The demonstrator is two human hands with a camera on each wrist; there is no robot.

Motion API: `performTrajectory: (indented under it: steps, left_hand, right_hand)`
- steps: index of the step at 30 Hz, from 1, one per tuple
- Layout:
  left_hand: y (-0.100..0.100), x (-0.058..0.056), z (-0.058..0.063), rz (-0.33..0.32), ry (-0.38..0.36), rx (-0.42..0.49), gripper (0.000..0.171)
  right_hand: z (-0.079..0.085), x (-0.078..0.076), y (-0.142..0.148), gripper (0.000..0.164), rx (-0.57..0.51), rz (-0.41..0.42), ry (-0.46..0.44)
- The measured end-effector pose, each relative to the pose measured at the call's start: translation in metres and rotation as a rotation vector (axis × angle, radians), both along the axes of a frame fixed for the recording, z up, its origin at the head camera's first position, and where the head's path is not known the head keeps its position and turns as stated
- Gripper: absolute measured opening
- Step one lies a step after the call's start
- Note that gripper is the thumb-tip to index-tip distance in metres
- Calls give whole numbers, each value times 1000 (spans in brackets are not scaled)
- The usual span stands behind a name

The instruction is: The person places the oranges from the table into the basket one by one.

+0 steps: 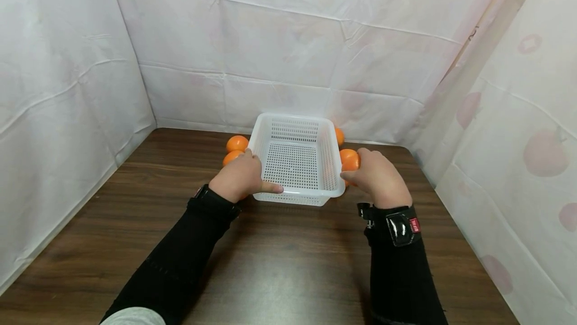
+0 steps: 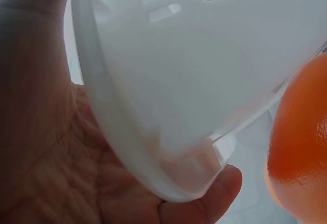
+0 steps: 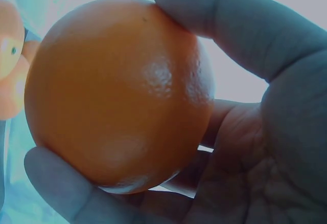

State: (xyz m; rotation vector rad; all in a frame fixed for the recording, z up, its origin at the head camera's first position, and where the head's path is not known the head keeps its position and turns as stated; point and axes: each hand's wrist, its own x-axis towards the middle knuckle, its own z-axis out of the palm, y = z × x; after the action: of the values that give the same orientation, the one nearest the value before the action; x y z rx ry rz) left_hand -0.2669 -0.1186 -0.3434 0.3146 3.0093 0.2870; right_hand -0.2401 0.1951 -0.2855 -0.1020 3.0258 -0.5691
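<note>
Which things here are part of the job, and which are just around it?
Apparently in the job:
White perforated plastic basket, held by the left grip
Round orange fruit in the right grip
Other orange fruits beside the basket

Just around it:
Brown wood-grain table
White cloth screens
Black wrist straps

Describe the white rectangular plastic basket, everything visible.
The white rectangular plastic basket is open-topped and slightly translucent, with rounded corners, a smooth rim, slotted walls and a floor perforated in a grid. It appears upright near the far edge of the dark brown wood-grain table. The left hand grips its near-left corner, thumb over the near rim. Round, glossy oranges flank it left and right; whether they touch it is unclear. No damage shows.
</note>
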Motion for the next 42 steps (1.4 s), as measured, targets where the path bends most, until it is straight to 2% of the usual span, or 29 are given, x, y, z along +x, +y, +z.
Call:
performTrajectory:
  steps: [14, 18, 29, 35, 42]
  left_hand:
    - [2, -2, -1, -1, -9, -7, 124]
    - [3, -3, -1, -7, -5, -12, 123]
    - [4, -3, -1, -11, -4, -7, 118]
    - [5, -1, -1, -8, 1, 12, 116]
    - [6, -3, -5, -4, 13, 17, 115]
  right_hand:
    - [-3, 4, -22, 44, -9, 51, 52]
    - [-5, 5, -29, 41, -2, 59, 60]
    - [-10, 10, -44, 47, 44, 80, 107]
    - [-12, 10, -47, 43, 40, 88, 137]
    - [-22, 4, -41, 49, -11, 88, 105]
